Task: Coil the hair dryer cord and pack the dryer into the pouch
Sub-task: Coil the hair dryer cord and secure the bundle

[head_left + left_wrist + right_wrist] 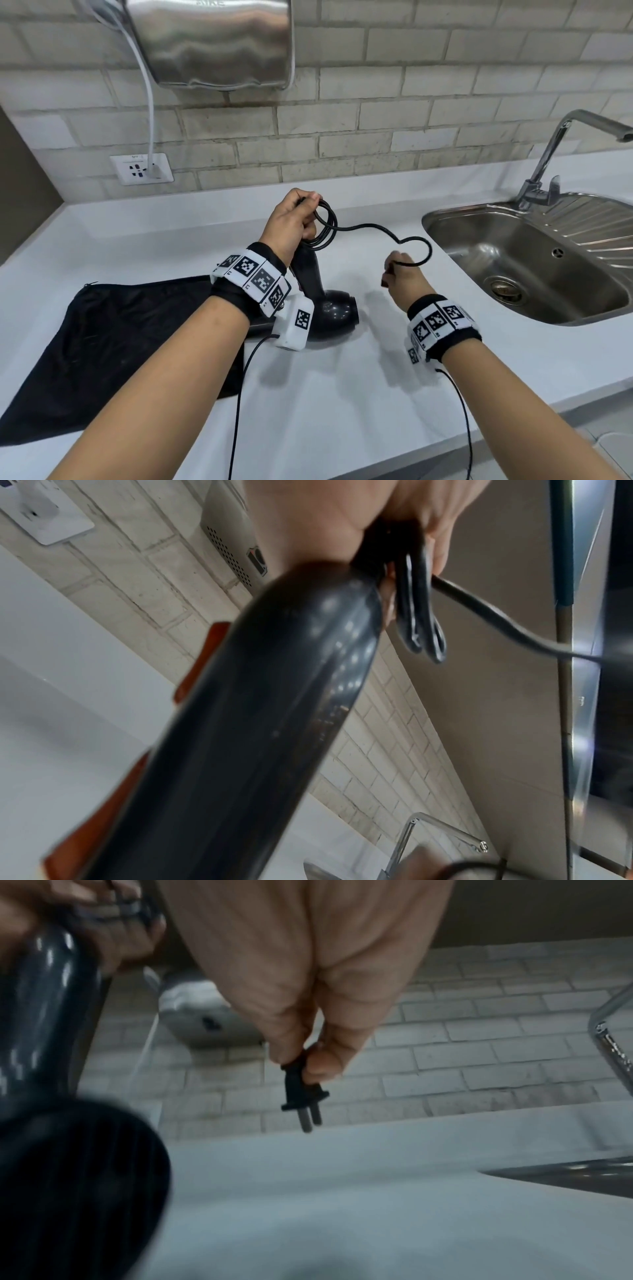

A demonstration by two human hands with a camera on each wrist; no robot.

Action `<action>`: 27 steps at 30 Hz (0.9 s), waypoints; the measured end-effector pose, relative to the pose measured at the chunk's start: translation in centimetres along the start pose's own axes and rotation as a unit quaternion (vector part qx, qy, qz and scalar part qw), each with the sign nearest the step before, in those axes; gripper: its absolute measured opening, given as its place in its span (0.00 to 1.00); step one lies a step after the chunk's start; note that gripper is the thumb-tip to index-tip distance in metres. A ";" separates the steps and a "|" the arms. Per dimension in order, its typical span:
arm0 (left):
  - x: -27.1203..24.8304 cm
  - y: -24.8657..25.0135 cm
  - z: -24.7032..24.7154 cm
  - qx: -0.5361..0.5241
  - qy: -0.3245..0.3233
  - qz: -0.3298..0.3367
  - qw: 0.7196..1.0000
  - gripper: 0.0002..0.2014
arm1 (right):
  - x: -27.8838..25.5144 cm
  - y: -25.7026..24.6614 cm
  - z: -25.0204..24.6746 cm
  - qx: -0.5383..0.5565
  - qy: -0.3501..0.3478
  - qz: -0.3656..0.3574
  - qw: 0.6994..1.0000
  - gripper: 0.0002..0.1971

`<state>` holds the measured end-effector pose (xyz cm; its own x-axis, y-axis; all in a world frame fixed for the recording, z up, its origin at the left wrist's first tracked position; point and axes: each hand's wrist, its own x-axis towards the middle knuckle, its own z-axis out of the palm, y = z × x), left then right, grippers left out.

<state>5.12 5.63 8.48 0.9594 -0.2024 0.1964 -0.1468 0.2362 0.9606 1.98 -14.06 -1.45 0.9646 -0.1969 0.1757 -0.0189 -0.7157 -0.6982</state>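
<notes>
A black hair dryer [329,308] stands with its barrel on the white counter, handle up [260,696]. My left hand [291,219] grips the top of the handle together with a few loops of black cord [325,222], seen as hanging loops [421,631] in the left wrist view. The loose cord [387,233] runs right to my right hand [400,270], which pinches the plug [304,1091] with its two pins pointing down. A flat black pouch [113,346] lies on the counter at the left, partly under my left forearm.
A steel sink [534,260] with a tap [561,150] is set into the counter at the right. On the brick wall hang a steel hand dryer [212,41] and a white socket plate [140,169] with a white plug in it. The counter's front edge [376,455] is near.
</notes>
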 end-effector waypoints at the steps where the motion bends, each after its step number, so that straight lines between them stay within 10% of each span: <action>1: 0.1 0.0 0.0 0.002 -0.001 0.003 1.000 0.11 | -0.1 -0.9 -0.4 0.066 0.046 -0.032 0.996 0.13; 10: -0.1 -0.3 0.0 0.015 -0.006 0.022 1.000 0.11 | -2.7 -9.4 -0.9 0.345 0.119 -0.220 0.905 0.14; 27: -0.2 -0.9 0.3 0.001 -0.017 0.044 0.999 0.09 | -1.4 -11.8 1.2 0.007 0.199 -0.320 0.926 0.05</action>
<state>4.96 5.18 7.60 0.9337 -0.2132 0.2875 -0.2315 0.2531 0.9393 1.15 -4.53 5.76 0.6026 0.0315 0.7974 0.5302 -0.7626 -0.3705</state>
